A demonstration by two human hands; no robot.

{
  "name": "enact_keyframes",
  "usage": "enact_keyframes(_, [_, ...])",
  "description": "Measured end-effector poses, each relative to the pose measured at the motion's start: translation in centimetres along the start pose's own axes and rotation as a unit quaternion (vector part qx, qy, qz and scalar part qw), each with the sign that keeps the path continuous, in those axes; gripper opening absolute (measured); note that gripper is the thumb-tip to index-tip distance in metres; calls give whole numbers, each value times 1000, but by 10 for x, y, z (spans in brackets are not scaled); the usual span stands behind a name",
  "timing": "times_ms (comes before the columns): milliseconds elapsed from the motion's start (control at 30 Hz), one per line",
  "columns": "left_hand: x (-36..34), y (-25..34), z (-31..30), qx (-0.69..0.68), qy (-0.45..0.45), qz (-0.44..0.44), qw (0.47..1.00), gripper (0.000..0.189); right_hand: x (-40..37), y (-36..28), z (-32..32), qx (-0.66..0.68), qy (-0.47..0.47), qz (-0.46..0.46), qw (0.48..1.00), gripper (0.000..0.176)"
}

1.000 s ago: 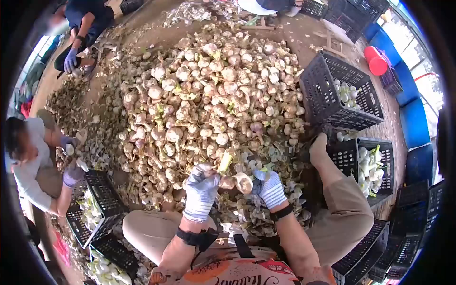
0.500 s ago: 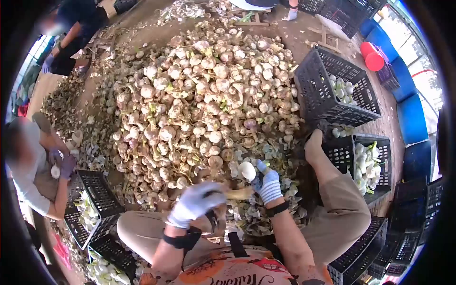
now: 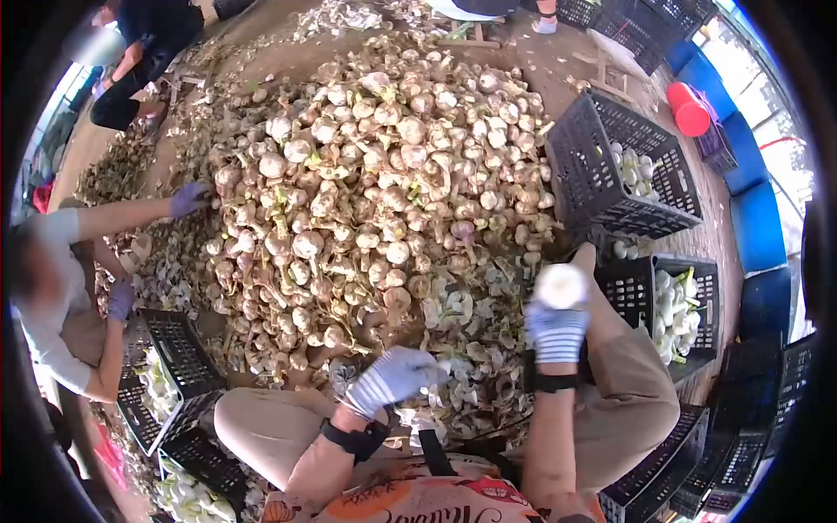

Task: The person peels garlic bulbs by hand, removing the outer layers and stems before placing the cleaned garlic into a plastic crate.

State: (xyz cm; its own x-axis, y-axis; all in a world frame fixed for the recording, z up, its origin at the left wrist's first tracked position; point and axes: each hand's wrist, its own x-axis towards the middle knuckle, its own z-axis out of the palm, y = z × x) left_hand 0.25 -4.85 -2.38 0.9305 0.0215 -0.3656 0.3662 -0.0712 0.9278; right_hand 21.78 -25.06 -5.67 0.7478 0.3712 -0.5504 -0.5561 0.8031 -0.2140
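Note:
My right hand (image 3: pixel 556 329), in a striped work glove, is closed around a clean white garlic bulb (image 3: pixel 562 286). It is over my bent right leg, left of the crate of peeled garlic (image 3: pixel 677 314), and slightly blurred. My left hand (image 3: pixel 397 379), gloved the same way, hovers low over loose garlic skins (image 3: pixel 466 349). Its fingers are curled together, and whatever may be between them is hidden. Ahead of both hands lies a big heap of unpeeled garlic bulbs (image 3: pixel 375 192), brown and dirty, some with stems.
A larger black crate (image 3: pixel 623 166) with white garlic stands at the right. Stacked black crates (image 3: pixel 750 410) are behind my right leg. On the left a co-worker (image 3: pixel 52 305) sits by another garlic crate (image 3: pixel 166 375), one gloved hand (image 3: pixel 187 199) at the heap. Another person (image 3: pixel 157 44) sits farther back.
My right hand has moved right, away from the heap, with the white garlic bulb. My left hand has shifted slightly right and down. The left co-worker's arm now reaches to the heap.

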Motion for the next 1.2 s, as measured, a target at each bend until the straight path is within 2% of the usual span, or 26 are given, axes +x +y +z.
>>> enact_keyframes(33, [4,-19,10,78,-9,71,994,14,-5,-16,15,-44,26,-178,983,39])
enact_keyframes(67, [5,-16,13,200,-38,54,977,17,-8,-43,11,39,-158,-165,973,38])
enact_keyframes(100, [6,-17,15,198,-37,54,978,17,-10,-56,31,63,-386,-153,908,42])
enact_keyframes(167, [8,-16,17,176,9,151,973,18,-13,-44,56,48,-300,-207,930,42])
enact_keyframes(200, [9,-11,17,155,39,151,976,19,29,-48,24,83,-321,-91,939,48])
enact_keyframes(233, [10,-9,14,155,40,149,976,19,52,-24,10,-182,-277,-128,935,52])
enact_keyframes(267, [13,-10,11,115,56,118,985,20,69,-1,13,-372,-177,-23,911,44])
enact_keyframes(300, [15,-11,8,74,72,87,991,22,95,42,-4,-654,-58,-126,744,34])
enact_keyframes(333, [15,-13,4,54,61,27,996,23,117,73,-28,-809,-144,-227,523,30])
enact_keyframes(367, [17,-14,2,54,63,24,996,23,122,96,-35,-888,-143,-205,386,34])
enact_keyframes(400, [17,-14,0,57,78,13,995,23,125,114,-29,-970,-88,-105,202,39])
enact_keyframes(433, [19,-15,-1,60,94,2,994,23,127,124,-18,-987,-54,-20,149,46])
enact_keyframes(500, [23,-24,-1,11,87,-32,996,23,142,128,-41,-989,-41,-88,113,43])
enact_keyframes(533, [24,-26,-2,35,105,-11,994,23,147,124,-42,-989,-43,-86,114,43])
enact_keyframes(600, [26,-28,-4,59,121,8,991,23,156,112,-36,-973,-58,-18,221,43])
enact_keyframes(633, [27,-29,-4,-30,139,-35,989,23,144,106,-24,-941,-43,-27,335,46])
enact_keyframes(700, [33,-31,-2,-121,154,-75,978,24,115,102,-23,-870,-50,-83,483,49])
enact_keyframes(767, [38,-35,0,-109,241,-67,962,34,66,109,-7,-837,-149,-177,495,41])
enact_keyframes(800, [45,-54,5,-177,252,-9,951,49,43,117,-7,-825,-158,-212,499,39])
enact_keyframes(833, [45,-39,0,-239,222,-17,945,59,22,125,-9,-811,-168,-247,503,39])
enact_keyframes(933, [43,-26,1,-222,277,31,934,65,-19,148,-12,-762,-267,-314,500,50])
enact_keyframes(967, [37,-28,1,-237,295,1,926,65,-33,150,-1,-753,-288,-281,521,49])
enact_keyframes(1033, [26,-28,-8,-326,318,-4,890,64,-34,147,-11,-656,-265,-123,696,45])
enact_keyframes(1067, [22,-18,-9,-343,326,19,881,69,-44,136,12,-545,-120,79,826,36])
enact_keyframes(1100, [20,-19,-8,-344,324,24,881,69,-26,137,-13,-575,-138,-30,806,30])
enact_keyframes(1200, [14,-17,-5,-4,360,85,929,81,-28,133,2,-584,-121,36,802,28])
